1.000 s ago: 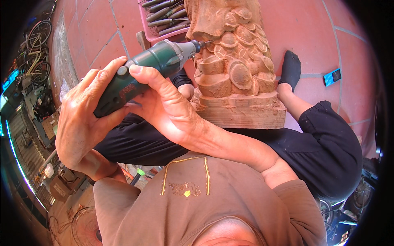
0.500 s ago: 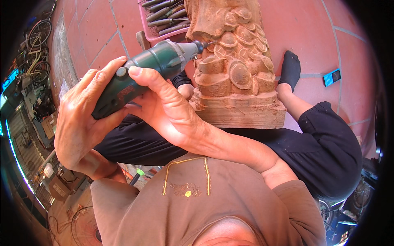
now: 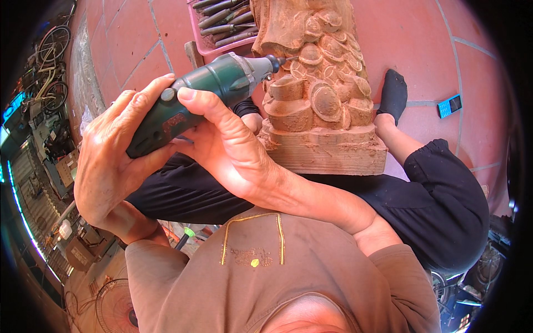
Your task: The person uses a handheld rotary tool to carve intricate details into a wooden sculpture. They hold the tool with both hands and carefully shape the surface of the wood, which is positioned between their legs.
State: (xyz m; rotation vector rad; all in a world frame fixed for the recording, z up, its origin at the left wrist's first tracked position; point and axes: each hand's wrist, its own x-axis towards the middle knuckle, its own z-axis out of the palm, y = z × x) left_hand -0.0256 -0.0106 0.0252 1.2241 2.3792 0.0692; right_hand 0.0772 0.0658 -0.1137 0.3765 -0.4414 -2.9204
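A green and grey rotary tool [image 3: 208, 86] is held aslant in both of my hands. My left hand [image 3: 114, 150] wraps round its rear end. Reaching across from the right, my right hand [image 3: 230, 147] grips the body from the near side, thumb along the top by a round grey cap. The thin bit [image 3: 291, 58] at the tool's nose meets the left side of a carved wooden piece [image 3: 326, 101], among rounded, ingot-like and coin-like shapes. Reddish wood dust lies on the carving and its square base [image 3: 327, 154], which sits between my legs.
A pink tray [image 3: 227, 49] full of dark-handled chisels [image 3: 225, 25] stands beyond the tool, beside the carving. A blue mobile phone [image 3: 449, 105] lies on the red tiled floor at right. Bicycles [image 3: 54, 45] line the far left; a fan [image 3: 116, 308] stands at lower left.
The tool and both hands have shifted slightly to the right, carrying the bit a little along the carving. Both hands keep the same grip.
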